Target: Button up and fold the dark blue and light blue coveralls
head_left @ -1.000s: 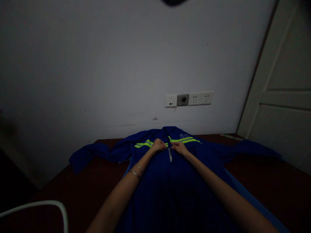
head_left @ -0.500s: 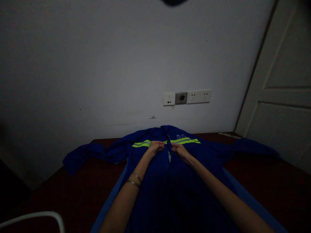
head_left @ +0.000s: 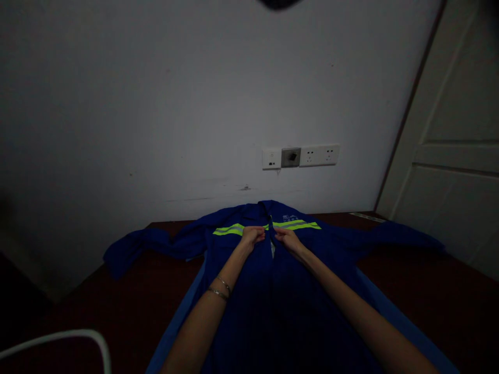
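A dark blue work jacket [head_left: 249, 291] with a yellow-green and silver reflective stripe across the chest lies spread on the table, sleeves out to both sides. My left hand [head_left: 253, 236], with bracelets on the wrist, pinches the front edge of the jacket left of the centre opening. Opposite it, my right hand [head_left: 287, 239] grips the other front edge just below the stripe. Between the hands the front parts a little, showing a pale strip inside. A small white print sits on the chest above the right hand.
The jacket lies over a lighter blue cloth [head_left: 177, 322] on a dark red table [head_left: 144, 296]. Behind stands a grey wall with a row of sockets [head_left: 300, 157]. A panelled door [head_left: 456, 156] is at right, a white curved bar [head_left: 78, 333] at lower left.
My left hand has shifted very slightly to the right, closer to the opening. My right hand stays almost where it was, and the jacket lies nearly the same.
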The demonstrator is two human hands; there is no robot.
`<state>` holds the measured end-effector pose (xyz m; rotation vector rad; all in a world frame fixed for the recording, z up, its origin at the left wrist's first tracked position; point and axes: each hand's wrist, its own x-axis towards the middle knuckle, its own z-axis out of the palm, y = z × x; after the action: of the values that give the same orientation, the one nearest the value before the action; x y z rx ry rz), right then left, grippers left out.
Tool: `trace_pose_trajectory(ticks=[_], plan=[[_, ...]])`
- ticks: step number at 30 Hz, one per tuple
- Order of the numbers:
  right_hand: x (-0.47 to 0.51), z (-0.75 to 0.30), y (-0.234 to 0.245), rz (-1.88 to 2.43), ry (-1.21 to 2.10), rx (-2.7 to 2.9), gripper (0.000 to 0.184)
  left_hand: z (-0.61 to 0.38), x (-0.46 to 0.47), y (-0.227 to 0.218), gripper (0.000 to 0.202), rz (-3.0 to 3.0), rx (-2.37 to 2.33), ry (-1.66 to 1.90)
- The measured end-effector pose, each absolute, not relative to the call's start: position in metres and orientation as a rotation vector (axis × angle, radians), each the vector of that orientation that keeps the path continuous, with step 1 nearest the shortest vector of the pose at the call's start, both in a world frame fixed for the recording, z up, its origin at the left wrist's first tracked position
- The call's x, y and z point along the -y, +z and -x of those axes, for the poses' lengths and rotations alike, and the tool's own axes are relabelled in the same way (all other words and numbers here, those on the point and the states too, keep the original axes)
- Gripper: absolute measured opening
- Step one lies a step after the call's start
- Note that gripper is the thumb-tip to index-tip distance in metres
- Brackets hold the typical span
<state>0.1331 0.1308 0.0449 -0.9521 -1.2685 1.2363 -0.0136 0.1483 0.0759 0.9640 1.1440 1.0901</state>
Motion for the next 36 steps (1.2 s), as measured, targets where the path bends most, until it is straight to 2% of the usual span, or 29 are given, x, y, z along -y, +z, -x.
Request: trace_pose_trajectory(ticks=[6,36], plan=[[-0.138,-0.136,0.039,1.099,1.085,1.259,0.040,0.009,-0.150,0.078,0.017,-0.957,-1.162,1.077],[-0.135,-0.132,0.037,1.179,0.871,1.410,0.033,0.011,-0.161,0.073,0.018,-0.858,-1.121,0.887]])
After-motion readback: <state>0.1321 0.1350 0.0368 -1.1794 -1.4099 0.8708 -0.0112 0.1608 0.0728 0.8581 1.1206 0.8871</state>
